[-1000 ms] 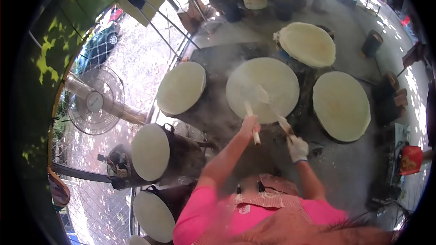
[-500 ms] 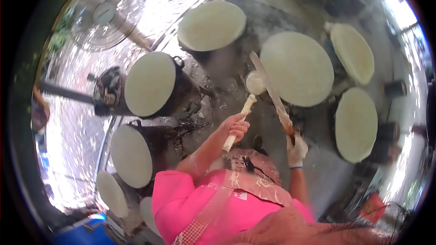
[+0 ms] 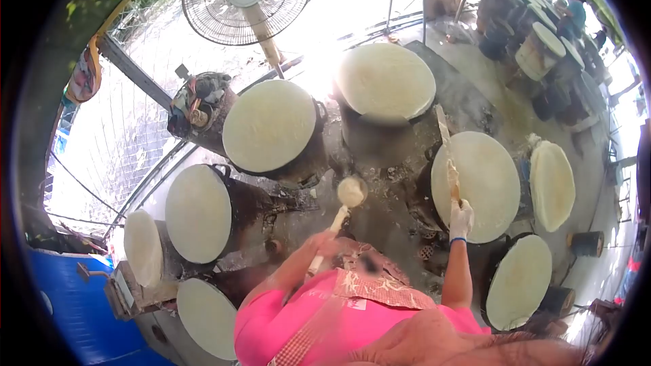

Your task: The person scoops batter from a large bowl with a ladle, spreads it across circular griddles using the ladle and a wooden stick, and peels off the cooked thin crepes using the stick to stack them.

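Observation:
My left hand is bare and closed around the pale handle of a ladle. The ladle's round bowl is coated with whitish paste and lies in front of me, over the grey floor between the pans. My right hand, in a white glove, grips a long flat spatula smeared with the same paste. The spatula points away from me, across the left part of a large round pan covered by a pale sheet. Whether the blade touches that sheet I cannot tell.
Several more pale-covered round pans, including one ahead and one to the left, ring me on dark stoves. A standing fan is at the back left. A blue sheet hangs low left. Several drums stand at the far right.
My view has turned, and the pans sit lower and further right in the picture. The spatula has gone from beside the pan to across it. Both hands keep hold of their tools.

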Motion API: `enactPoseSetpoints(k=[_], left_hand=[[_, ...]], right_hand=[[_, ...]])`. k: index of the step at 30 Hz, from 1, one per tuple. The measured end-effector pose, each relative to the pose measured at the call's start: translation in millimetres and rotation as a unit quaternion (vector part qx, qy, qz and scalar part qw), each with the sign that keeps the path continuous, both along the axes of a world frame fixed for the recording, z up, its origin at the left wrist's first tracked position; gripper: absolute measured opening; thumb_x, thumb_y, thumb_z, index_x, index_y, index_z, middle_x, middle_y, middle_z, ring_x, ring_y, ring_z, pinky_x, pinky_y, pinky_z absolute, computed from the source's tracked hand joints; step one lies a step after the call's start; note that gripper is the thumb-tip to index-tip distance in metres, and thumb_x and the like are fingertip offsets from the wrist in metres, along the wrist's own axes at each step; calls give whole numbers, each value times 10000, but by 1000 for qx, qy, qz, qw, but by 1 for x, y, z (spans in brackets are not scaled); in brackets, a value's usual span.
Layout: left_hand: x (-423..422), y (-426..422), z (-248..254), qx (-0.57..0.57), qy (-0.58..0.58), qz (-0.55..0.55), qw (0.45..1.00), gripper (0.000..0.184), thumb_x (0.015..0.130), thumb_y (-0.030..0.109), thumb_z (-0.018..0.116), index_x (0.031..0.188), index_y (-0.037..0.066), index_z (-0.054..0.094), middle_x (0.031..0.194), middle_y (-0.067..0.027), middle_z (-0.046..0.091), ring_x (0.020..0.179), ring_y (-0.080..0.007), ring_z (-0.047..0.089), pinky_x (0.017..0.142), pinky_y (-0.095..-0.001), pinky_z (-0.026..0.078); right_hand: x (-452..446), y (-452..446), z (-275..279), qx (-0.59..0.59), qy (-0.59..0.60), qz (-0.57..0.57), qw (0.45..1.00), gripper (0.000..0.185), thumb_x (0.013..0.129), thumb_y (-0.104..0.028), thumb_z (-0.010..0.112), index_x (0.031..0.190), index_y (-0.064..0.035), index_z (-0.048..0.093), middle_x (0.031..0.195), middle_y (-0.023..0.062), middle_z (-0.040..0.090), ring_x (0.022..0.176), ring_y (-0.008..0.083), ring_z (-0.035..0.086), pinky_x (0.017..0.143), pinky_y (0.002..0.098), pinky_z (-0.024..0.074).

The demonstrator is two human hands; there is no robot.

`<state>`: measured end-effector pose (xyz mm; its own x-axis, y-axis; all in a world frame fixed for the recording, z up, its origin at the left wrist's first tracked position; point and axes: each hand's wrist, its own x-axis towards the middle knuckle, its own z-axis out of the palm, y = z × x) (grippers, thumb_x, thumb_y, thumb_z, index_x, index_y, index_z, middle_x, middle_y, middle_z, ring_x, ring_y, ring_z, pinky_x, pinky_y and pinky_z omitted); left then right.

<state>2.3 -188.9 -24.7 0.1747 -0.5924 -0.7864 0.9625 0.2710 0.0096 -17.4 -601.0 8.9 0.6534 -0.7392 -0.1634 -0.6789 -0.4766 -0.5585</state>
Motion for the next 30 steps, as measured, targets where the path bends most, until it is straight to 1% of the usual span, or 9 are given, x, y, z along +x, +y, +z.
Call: enactPoseSetpoints(k=[3, 7, 11, 15, 20, 21, 24, 28, 30], left_hand=[[27, 26, 1, -14, 48, 10, 999, 136, 977, 264, 440, 970, 130, 463, 575, 9, 359, 350, -56, 272, 273, -192, 258], [70, 49, 6, -41, 106, 20, 993, 167, 979, 277, 437, 926, 121, 458, 569, 10, 358, 348, -59, 265, 275, -203, 259], [105, 59, 11, -62, 133, 23, 989, 206, 981, 291, 435, 883, 111, 453, 564, 11, 356, 346, -63, 257, 277, -215, 261], [119, 56, 12, -84, 141, 32, 986, 220, 982, 296, 434, 870, 107, 452, 563, 12, 356, 346, -64, 256, 279, -219, 261], [116, 57, 9, -93, 134, 29, 986, 226, 982, 299, 433, 867, 106, 454, 562, 12, 357, 347, -64, 258, 280, -221, 262], [116, 57, 7, -93, 135, 26, 986, 227, 982, 300, 433, 867, 105, 454, 562, 11, 357, 347, -65, 258, 280, -221, 262], [122, 62, 2, -94, 135, 13, 986, 231, 983, 302, 433, 865, 104, 455, 562, 11, 357, 348, -65, 259, 281, -223, 263], [132, 72, -7, -91, 147, -13, 985, 236, 983, 304, 432, 862, 103, 456, 562, 11, 357, 349, -65, 260, 282, -225, 263], [137, 77, -11, -93, 156, -23, 983, 238, 983, 305, 432, 861, 102, 457, 562, 11, 357, 350, -65, 261, 283, -225, 263]], right_hand=[[8, 22, -1, -116, 33, 51, 991, 360, 851, -401, 581, 945, -61, 651, 825, 203, 654, 792, 385, 633, 667, 455, 469], [10, 62, 18, -116, 64, 139, 981, 316, 832, -358, 618, 1020, -109, 667, 835, 165, 674, 789, 341, 654, 700, 441, 500], [54, 97, 13, -94, 17, 183, 979, 396, 801, -404, 643, 1076, -120, 660, 852, 176, 674, 794, 335, 660, 714, 429, 510], [149, 125, 18, -82, 110, 273, 952, 333, 772, -398, 666, 947, -116, 640, 794, 170, 671, 766, 326, 663, 700, 431, 512], [278, 171, -6, -237, -39, 355, 904, 281, 741, -352, 700, 841, -108, 604, 772, 129, 655, 717, 313, 658, 649, 438, 501], [303, 179, -8, -193, 7, 376, 906, 296, 757, -370, 681, 863, -103, 609, 867, 161, 651, 763, 314, 663, 665, 446, 504], [356, 204, -22, -237, -29, 324, 915, 336, 767, -406, 660, 903, -101, 619, 921, 156, 646, 813, 314, 660, 691, 454, 509], [391, 195, -32, -236, 20, 414, 879, 293, 787, -333, 611, 962, -101, 644, 886, 114, 660, 845, 295, 661, 726, 452, 513], [397, 183, -1, -186, -18, 396, 899, 270, 802, -275, 558, 941, -62, 647, 945, 143, 665, 877, 320, 650, 755, 445, 507]])
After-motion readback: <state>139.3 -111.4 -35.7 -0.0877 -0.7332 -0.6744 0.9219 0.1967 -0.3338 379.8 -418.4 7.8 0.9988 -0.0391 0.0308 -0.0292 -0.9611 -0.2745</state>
